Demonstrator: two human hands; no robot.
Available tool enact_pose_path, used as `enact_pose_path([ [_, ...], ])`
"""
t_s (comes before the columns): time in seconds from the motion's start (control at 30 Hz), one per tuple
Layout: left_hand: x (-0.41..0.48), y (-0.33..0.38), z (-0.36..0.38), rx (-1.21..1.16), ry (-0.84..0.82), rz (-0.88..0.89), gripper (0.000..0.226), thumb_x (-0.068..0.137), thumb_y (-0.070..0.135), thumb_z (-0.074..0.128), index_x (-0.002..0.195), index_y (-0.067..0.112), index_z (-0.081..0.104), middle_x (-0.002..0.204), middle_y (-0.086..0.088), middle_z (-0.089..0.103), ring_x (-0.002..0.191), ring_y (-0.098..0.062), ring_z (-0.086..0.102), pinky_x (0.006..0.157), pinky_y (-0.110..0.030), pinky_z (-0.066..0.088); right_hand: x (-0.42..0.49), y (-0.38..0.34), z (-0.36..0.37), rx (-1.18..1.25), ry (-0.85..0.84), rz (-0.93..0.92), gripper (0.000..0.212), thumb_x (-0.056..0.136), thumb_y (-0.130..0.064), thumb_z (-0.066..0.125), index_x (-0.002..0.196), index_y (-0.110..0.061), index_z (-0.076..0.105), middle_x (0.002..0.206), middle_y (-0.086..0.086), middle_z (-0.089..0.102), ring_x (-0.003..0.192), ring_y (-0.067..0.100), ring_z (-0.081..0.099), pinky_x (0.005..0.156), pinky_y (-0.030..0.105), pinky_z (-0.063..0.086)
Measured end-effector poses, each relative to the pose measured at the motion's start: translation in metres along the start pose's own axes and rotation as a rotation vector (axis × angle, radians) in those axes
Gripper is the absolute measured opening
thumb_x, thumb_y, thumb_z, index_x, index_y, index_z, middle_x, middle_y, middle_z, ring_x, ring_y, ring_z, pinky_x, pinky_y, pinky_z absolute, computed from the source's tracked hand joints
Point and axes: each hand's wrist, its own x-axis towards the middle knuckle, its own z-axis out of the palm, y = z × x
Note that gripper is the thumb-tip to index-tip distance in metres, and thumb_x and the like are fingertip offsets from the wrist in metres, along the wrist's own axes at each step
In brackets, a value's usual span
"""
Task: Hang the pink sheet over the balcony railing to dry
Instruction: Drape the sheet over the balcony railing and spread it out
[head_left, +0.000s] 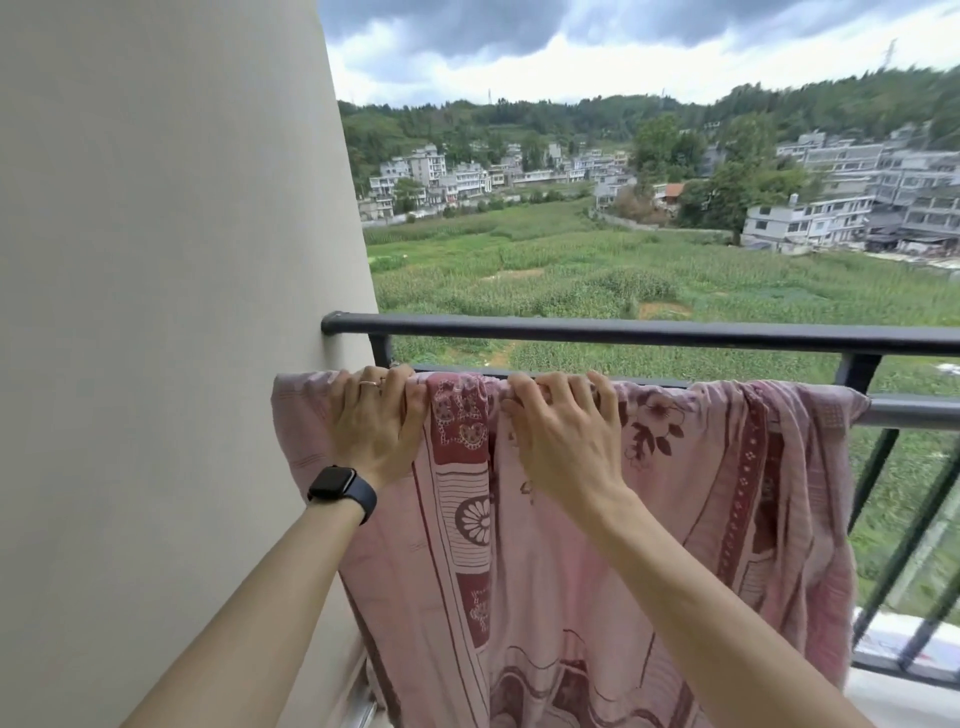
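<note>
The pink sheet (519, 597) hangs over the balcony railing (878, 467), draped across the grey lower rail (914, 413) that runs just beneath and inside the dark top bar (623, 332). Its near side falls in long folds towards the balcony floor, showing maroon borders, a daisy roundel and a sprig of flowers. At its left end it bunches against the beige wall (156, 260). At its right end it gathers into a thicker, rumpled edge, and the bare rail shows beyond it.

Both of the person's arms reach out to the top fold. The left hand (376, 421) sits near the wall with its fingers curled over the rail, gripping the cloth where it bends across. There is a thin ring (370, 384) on one finger and a black smartwatch (340, 486) on the wrist. The right hand (563, 431) is just beside it, a short way along the rail. Its fingers are bent in the same way and the fingertips dig into the fabric at the crest of the fold. Between the two hands the sheet puckers into a narrow vertical pleat.

Past the railing lies a green field (623, 270), then a cluster of pale multi-storey buildings (810, 218) below wooded hills and a heavy grey sky. Dark slanted balusters (930, 525) show to the right of the sheet.
</note>
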Motion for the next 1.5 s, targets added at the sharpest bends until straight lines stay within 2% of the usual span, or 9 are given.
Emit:
enact_pose_path([
  [0.23, -0.002, -0.002, -0.001, -0.045, -0.013, 0.068, 0.049, 0.102, 0.049, 0.013, 0.103, 0.020, 0.053, 0.097, -0.001, 0.049, 0.095, -0.024, 0.041, 0.099, -0.047, 0.032, -0.034, 0.079, -0.018, -0.090, 0.172, 0.212, 0.036, 0.105, -0.037, 0.034, 0.118, -0.025, 0.065, 0.114, -0.002, 0.064, 0.114, 0.025, 0.054, 0.114, 0.056, 0.025],
  [0.33, 0.000, -0.001, -0.002, -0.068, -0.038, 0.029, 0.046, 0.101, 0.049, 0.015, 0.103, 0.020, 0.052, 0.099, -0.001, 0.049, 0.097, -0.026, 0.042, 0.101, -0.049, 0.031, -0.020, 0.048, -0.015, 0.013, 0.183, 0.307, 0.038, 0.098, -0.032, 0.036, 0.123, -0.025, 0.063, 0.124, -0.003, 0.064, 0.127, 0.021, 0.048, 0.120, 0.057, 0.008],
  [0.4, 0.000, -0.003, -0.001, -0.069, -0.033, 0.027, 0.042, 0.101, 0.047, 0.018, 0.103, 0.021, 0.051, 0.099, -0.001, 0.049, 0.099, -0.026, 0.043, 0.105, -0.051, 0.030, -0.005, 0.014, -0.006, 0.035, 0.153, 0.204, 0.041, 0.099, -0.036, 0.037, 0.130, -0.023, 0.060, 0.128, -0.004, 0.065, 0.131, 0.019, 0.049, 0.123, 0.052, 0.003],
  [0.53, 0.000, -0.005, -0.001, -0.085, -0.034, 0.055, 0.040, 0.101, 0.046, 0.019, 0.101, 0.021, 0.050, 0.098, -0.001, 0.049, 0.098, -0.025, 0.043, 0.105, -0.049, 0.028, 0.008, -0.023, 0.017, -0.032, 0.011, 0.091, 0.037, 0.105, -0.042, 0.033, 0.120, -0.024, 0.063, 0.110, -0.005, 0.067, 0.109, 0.021, 0.056, 0.116, 0.049, 0.018],
  [0.63, 0.000, -0.004, 0.001, -0.093, -0.021, 0.063, 0.045, 0.102, 0.048, 0.015, 0.103, 0.021, 0.051, 0.099, -0.001, 0.051, 0.100, -0.025, 0.043, 0.106, -0.048, 0.028, 0.000, 0.000, 0.015, -0.095, 0.086, 0.108, 0.038, 0.107, -0.044, 0.027, 0.105, -0.025, 0.060, 0.098, -0.006, 0.062, 0.095, 0.023, 0.053, 0.102, 0.045, 0.028],
  [0.83, -0.001, -0.009, 0.006, -0.080, 0.001, 0.115, 0.048, 0.102, 0.048, 0.015, 0.111, 0.020, 0.053, 0.103, -0.003, 0.053, 0.101, -0.026, 0.043, 0.105, -0.049, 0.028, -0.026, 0.082, -0.018, -0.141, 0.182, 0.190, 0.036, 0.105, -0.036, 0.028, 0.103, -0.022, 0.060, 0.098, -0.003, 0.063, 0.102, 0.024, 0.053, 0.110, 0.045, 0.024],
  [1.0, 0.001, -0.004, 0.006, -0.080, 0.008, 0.046, 0.048, 0.102, 0.048, 0.014, 0.106, 0.019, 0.053, 0.101, -0.004, 0.051, 0.101, -0.028, 0.043, 0.106, -0.050, 0.027, -0.005, 0.035, -0.015, -0.073, 0.085, 0.310, 0.041, 0.096, -0.044, 0.035, 0.122, -0.024, 0.061, 0.121, -0.004, 0.065, 0.123, 0.019, 0.050, 0.117, 0.053, 0.004],
  [1.23, 0.000, -0.003, 0.001, -0.095, -0.022, 0.049, 0.043, 0.102, 0.046, 0.019, 0.108, 0.018, 0.051, 0.104, -0.006, 0.052, 0.104, -0.030, 0.043, 0.107, -0.054, 0.028, 0.007, -0.026, 0.012, -0.068, -0.014, 0.058, 0.033, 0.104, -0.038, 0.035, 0.119, -0.025, 0.062, 0.109, -0.003, 0.065, 0.105, 0.024, 0.057, 0.111, 0.045, 0.026],
  [1.5, -0.001, -0.003, 0.002, -0.070, -0.033, 0.093, 0.049, 0.102, 0.047, 0.016, 0.108, 0.017, 0.054, 0.105, -0.006, 0.052, 0.103, -0.030, 0.044, 0.107, -0.049, 0.026, -0.024, 0.068, -0.024, -0.201, 0.014, 0.241, 0.038, 0.106, -0.044, 0.023, 0.115, -0.032, 0.058, 0.106, -0.004, 0.060, 0.108, 0.022, 0.051, 0.112, 0.052, 0.018],
])
